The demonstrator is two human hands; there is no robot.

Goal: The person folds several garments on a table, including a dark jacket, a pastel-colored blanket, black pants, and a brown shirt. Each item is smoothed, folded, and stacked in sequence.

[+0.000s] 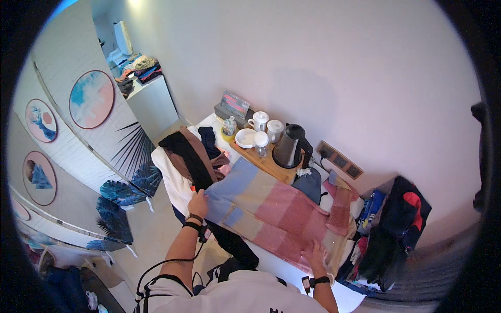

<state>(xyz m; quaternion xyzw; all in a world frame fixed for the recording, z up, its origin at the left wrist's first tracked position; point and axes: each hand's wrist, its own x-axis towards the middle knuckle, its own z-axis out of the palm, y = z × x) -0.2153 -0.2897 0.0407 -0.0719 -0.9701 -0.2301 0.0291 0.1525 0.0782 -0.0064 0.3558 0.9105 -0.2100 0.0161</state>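
Observation:
A plaid fleece garment [282, 207] in blue, beige and dusty red lies spread across a white table [270, 256]. My left hand [198, 204] pinches its blue corner at the table's left side. Over the red and beige end, my right hand [315, 255] rests on the cloth with fingers apart, gripping nothing. A sleeve-like red part [338, 217] lies folded at the far right of the garment. Close beyond my left hand is a pile of brown and black clothing [191, 156] with a white cloth [168, 172] beside it.
Behind the garment, a wooden tray [254, 156] holds a black kettle [289, 146], lidded white mugs [260, 120] and a glass jar [261, 146]. A socket strip [339, 159] is on the wall. Dark clothes [391, 227] are heaped at right. A folding screen [78, 133] stands left.

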